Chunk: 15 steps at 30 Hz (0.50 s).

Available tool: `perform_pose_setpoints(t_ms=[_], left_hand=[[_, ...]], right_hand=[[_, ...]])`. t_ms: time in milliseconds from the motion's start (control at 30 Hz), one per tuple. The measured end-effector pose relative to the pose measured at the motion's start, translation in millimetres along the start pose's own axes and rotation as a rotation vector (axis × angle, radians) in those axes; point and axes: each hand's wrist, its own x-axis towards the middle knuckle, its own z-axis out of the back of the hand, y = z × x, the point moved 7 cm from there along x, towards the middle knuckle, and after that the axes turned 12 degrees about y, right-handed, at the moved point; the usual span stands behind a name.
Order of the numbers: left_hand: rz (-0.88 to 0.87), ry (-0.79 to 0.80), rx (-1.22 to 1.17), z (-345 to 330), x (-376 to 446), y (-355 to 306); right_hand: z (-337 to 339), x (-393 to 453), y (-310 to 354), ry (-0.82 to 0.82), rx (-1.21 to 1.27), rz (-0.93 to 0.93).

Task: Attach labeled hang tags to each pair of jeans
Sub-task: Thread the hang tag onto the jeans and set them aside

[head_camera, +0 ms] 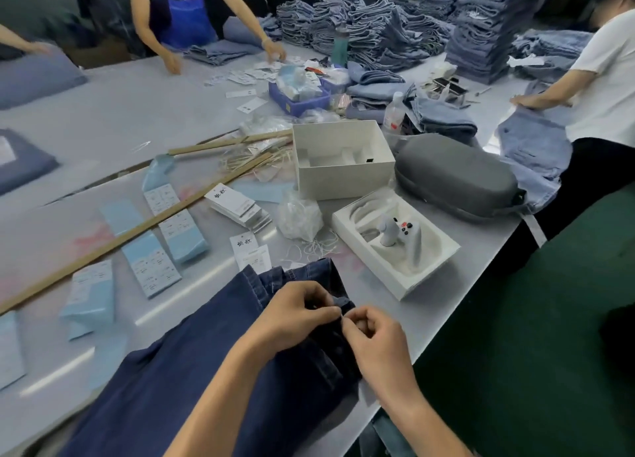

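Working at the waistband

My left hand (299, 314) and right hand (374, 339) both pinch the dark jeans (192, 370) at the belt loop on the table edge; heavy, floppy denim, best held there.

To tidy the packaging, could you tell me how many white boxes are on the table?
2: one open box mid-table beside the grey case; one tray nearer the table edge, holding a controller. More may be hidden.
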Motion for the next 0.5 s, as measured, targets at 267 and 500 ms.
perform_pose_setpoints(t_ms=[267, 500], left_hand=[[-0.134, -0.021, -0.036, 6, -15, -5], [-0.174, -0.104, 0.124, 13, -13, -10]], right_hand=[[-2, 10, 10, 0.051, 0.09, 0.098], [-13, 10, 3, 0.063, 0.426, 0.077]])
